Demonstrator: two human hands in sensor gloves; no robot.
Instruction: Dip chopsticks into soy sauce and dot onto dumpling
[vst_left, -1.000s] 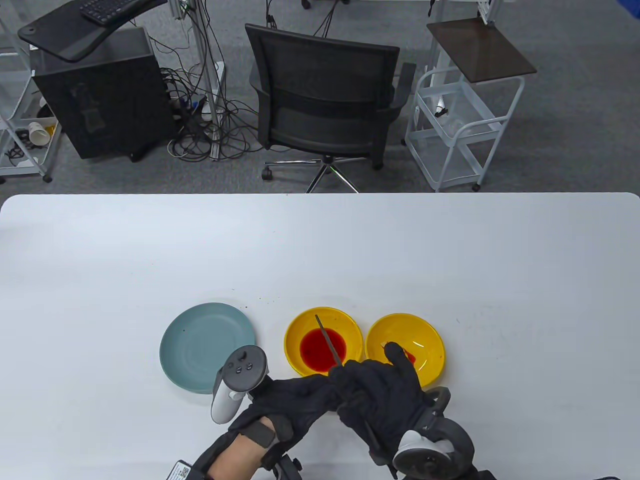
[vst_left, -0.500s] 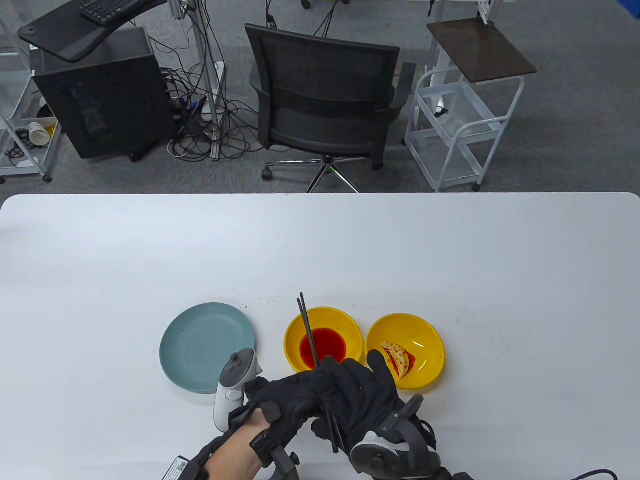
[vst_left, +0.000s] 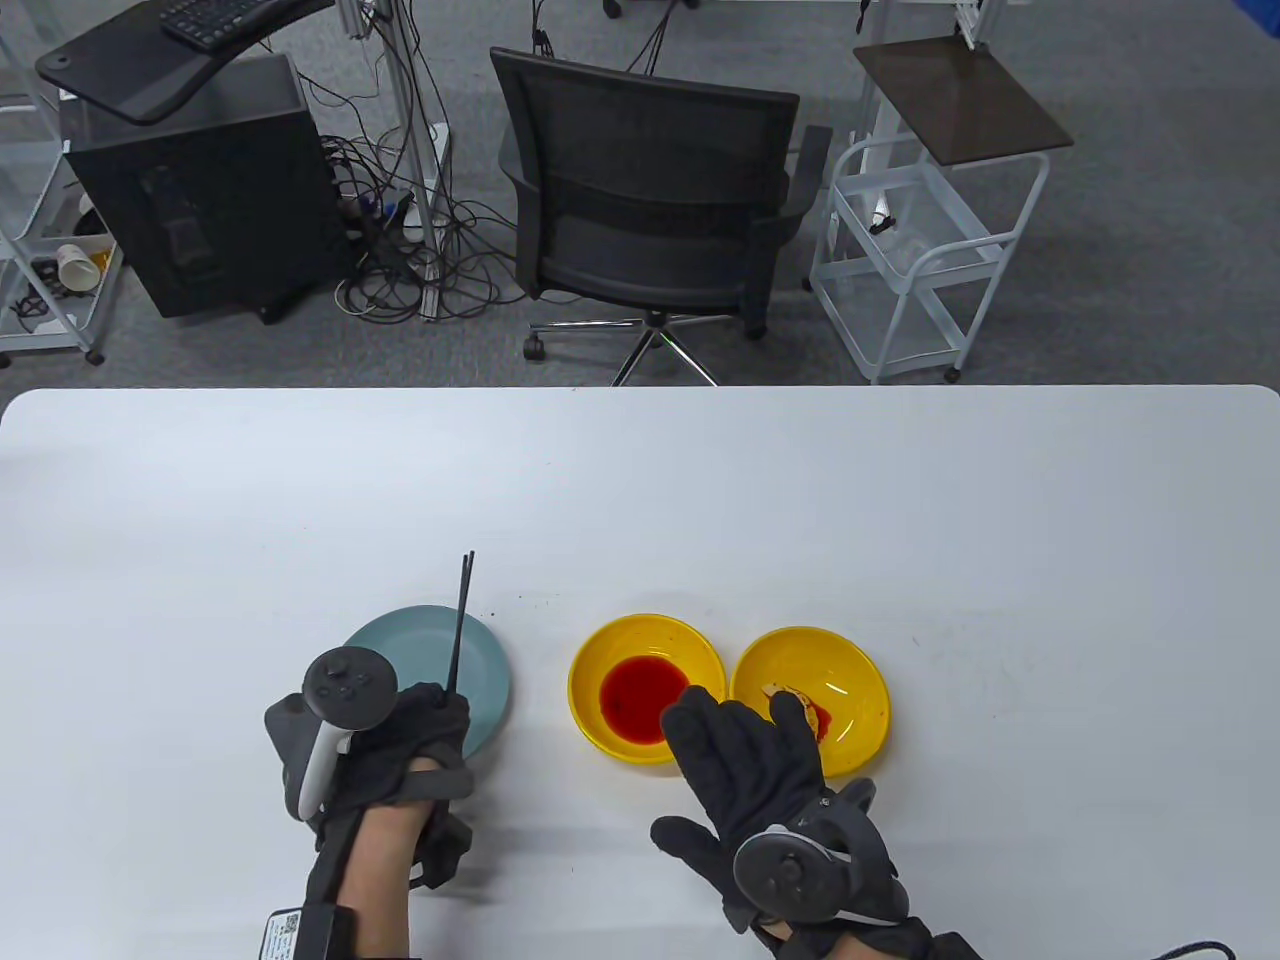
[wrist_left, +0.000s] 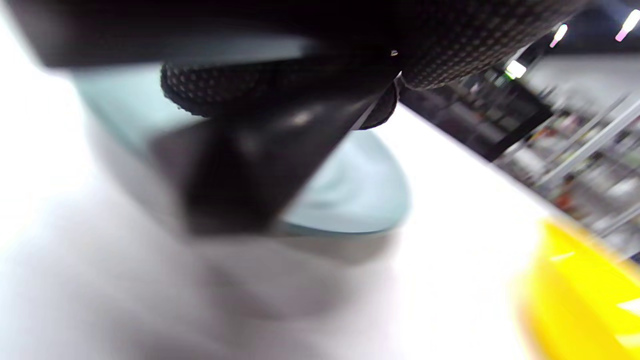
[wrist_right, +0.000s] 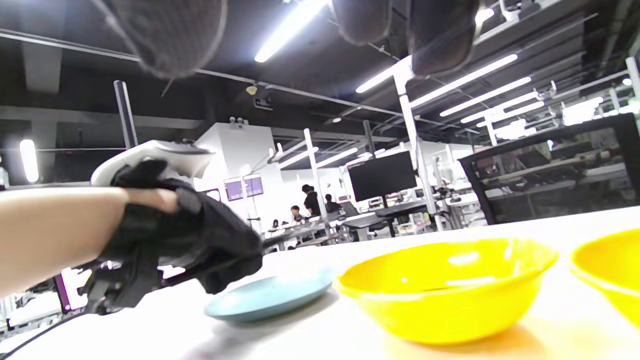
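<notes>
My left hand (vst_left: 400, 735) grips a pair of dark chopsticks (vst_left: 458, 625) over the near edge of the blue-grey plate (vst_left: 480, 655); their tips point away, past the plate's far rim. My right hand (vst_left: 745, 750) is open, fingers spread flat, in front of the two yellow bowls. The left yellow bowl (vst_left: 600, 650) holds red sauce (vst_left: 640, 695). The right yellow bowl (vst_left: 850, 680) holds a sauce-stained dumpling (vst_left: 805, 705), partly hidden by my fingertips. In the right wrist view the left hand (wrist_right: 200, 240) is above the plate (wrist_right: 270, 297), beside the sauce bowl (wrist_right: 445, 285).
The white table (vst_left: 900, 500) stretches wide behind and beside the dishes. A black office chair (vst_left: 650, 200) and a white cart (vst_left: 920, 240) stand beyond the far edge. Small crumbs lie near the plate's far side.
The chopsticks passed from my right hand to my left. The left hand carried them left, from over the sauce bowl to over the blue-grey plate. The right hand opened flat.
</notes>
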